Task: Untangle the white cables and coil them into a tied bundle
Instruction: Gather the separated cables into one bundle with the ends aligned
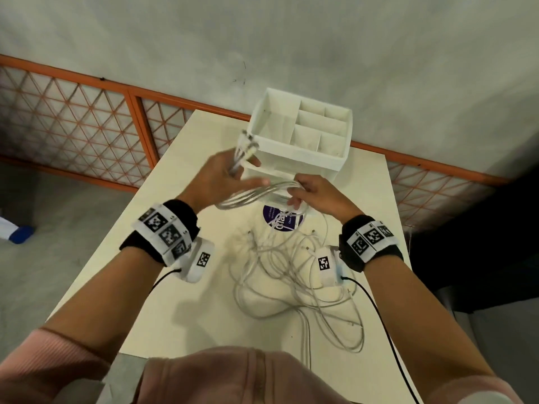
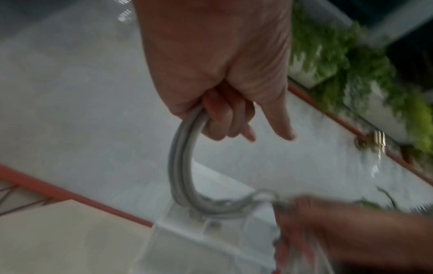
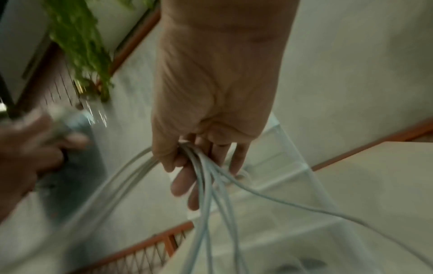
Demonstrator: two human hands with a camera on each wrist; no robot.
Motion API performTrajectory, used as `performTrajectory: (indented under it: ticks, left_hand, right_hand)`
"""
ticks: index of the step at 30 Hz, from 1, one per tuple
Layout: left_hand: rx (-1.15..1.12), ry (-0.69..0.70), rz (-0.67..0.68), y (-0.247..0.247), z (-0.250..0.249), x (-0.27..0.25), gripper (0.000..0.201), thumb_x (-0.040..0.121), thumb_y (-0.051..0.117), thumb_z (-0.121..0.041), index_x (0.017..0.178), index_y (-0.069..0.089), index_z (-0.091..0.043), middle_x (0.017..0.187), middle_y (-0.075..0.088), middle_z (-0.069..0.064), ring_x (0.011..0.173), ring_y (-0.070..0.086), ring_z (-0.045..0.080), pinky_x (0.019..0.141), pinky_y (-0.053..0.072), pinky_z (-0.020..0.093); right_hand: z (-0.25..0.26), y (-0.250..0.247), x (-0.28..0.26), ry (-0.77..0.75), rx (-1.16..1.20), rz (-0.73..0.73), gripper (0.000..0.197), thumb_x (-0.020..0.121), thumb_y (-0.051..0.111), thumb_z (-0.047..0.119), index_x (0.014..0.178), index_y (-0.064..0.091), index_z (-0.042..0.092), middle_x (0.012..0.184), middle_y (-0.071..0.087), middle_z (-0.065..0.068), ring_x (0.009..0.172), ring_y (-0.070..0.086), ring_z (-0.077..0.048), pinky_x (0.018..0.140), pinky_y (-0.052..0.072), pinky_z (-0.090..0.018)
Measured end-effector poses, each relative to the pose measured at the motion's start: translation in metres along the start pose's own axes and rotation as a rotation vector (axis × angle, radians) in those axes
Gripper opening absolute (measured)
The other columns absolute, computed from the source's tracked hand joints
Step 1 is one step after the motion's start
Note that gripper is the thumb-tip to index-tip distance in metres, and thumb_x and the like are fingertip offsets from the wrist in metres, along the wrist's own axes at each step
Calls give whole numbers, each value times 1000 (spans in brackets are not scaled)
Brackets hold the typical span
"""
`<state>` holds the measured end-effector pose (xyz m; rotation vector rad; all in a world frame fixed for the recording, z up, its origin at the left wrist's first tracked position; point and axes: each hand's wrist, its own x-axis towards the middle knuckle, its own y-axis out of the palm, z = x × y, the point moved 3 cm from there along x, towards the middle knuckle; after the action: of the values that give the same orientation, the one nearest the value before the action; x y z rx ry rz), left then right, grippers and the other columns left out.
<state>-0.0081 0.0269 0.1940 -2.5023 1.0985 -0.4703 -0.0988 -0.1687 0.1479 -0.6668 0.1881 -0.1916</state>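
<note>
Several white cables (image 1: 253, 193) run between my two hands above the table. My left hand (image 1: 224, 173) grips their plug ends, and the connectors (image 1: 249, 142) stick up past my fingers. In the left wrist view the cables (image 2: 181, 166) curve down out of my curled fingers (image 2: 218, 118). My right hand (image 1: 312, 193) holds the same strands further along, with the thumb pinching them against the fingers (image 3: 185, 178). From there the cables (image 3: 206, 213) hang down to a loose tangle (image 1: 294, 275) lying on the table.
A white divided organiser box (image 1: 303, 132) stands at the far end of the cream table (image 1: 151, 287), just behind my hands. A purple round sticker (image 1: 281, 220) lies under the cables. An orange lattice railing (image 1: 87, 118) runs behind the table.
</note>
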Motion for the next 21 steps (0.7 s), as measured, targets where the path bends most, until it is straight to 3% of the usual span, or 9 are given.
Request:
performTrajectory:
  ticks: [1, 4, 6, 8, 9, 12, 14, 16, 21]
  left_hand:
    - [3, -25, 56, 11, 3, -2, 22, 72, 79, -25, 82, 61, -18, 48, 56, 2, 41, 39, 17, 45, 34, 29]
    - [7, -69, 68, 34, 13, 2, 31, 77, 76, -25, 61, 50, -17, 45, 45, -9, 42, 38, 4, 50, 32, 20]
    - [28, -60, 15, 38, 18, 8, 32, 85, 68, -28, 59, 53, -16, 53, 48, -1, 47, 39, 5, 53, 34, 24]
    - [14, -23, -54, 34, 16, 12, 28, 88, 64, -29, 60, 58, -29, 58, 57, 9, 51, 48, 13, 54, 39, 29]
    - [-17, 5, -106, 30, 11, 15, 24, 88, 65, -28, 65, 61, -33, 60, 59, 13, 53, 50, 20, 54, 42, 31]
    - [-90, 62, -296, 14, 0, 23, 20, 88, 65, -29, 67, 64, -32, 57, 55, 7, 54, 47, 18, 56, 41, 35]
    - [-99, 71, -402, 2, -2, 26, 17, 89, 63, -31, 75, 69, -23, 57, 53, 2, 55, 47, 14, 60, 40, 31]
    - [-112, 70, -505, -11, 4, 28, 21, 90, 59, -32, 85, 69, -14, 62, 52, 5, 60, 47, 17, 61, 38, 28]
    - [-143, -62, -642, -25, 42, 31, 24, 90, 60, -31, 82, 66, -9, 61, 48, 2, 52, 42, 4, 55, 37, 18]
  right_hand:
    - [11, -2, 0, -32, 22, 2, 11, 92, 55, 12, 82, 59, 14, 61, 63, -6, 64, 69, -12, 69, 48, -27]
    - [36, -7, 0, -91, 15, -4, 10, 89, 57, 11, 81, 62, 6, 62, 59, -5, 47, 60, -10, 56, 44, -19]
    - [44, -13, -3, -107, 35, -16, 12, 88, 59, 12, 79, 63, 4, 55, 56, 6, 42, 53, -11, 51, 42, -18]
    - [44, -19, -7, -107, 109, -25, 13, 88, 63, 15, 76, 64, 11, 47, 51, 11, 39, 47, -9, 47, 40, -18]
    - [42, -20, -8, -99, 145, -25, 13, 86, 66, 19, 75, 64, 14, 47, 50, 8, 39, 46, -9, 47, 41, -19]
    - [26, -22, -9, -38, 144, -25, 26, 78, 75, 28, 71, 60, 8, 50, 51, -2, 42, 49, -10, 50, 42, -16]
    - [9, -25, -10, 28, 94, -23, 30, 76, 76, 29, 69, 59, 6, 49, 54, 1, 44, 52, -8, 52, 43, -14]
    - [-12, -28, -12, 86, 50, -11, 28, 76, 76, 29, 68, 60, 8, 46, 58, 7, 46, 55, -5, 55, 45, -16]
    - [-41, -47, -25, 137, 90, -105, 28, 82, 71, 28, 67, 59, 7, 47, 53, 4, 46, 57, -7, 58, 45, -21]
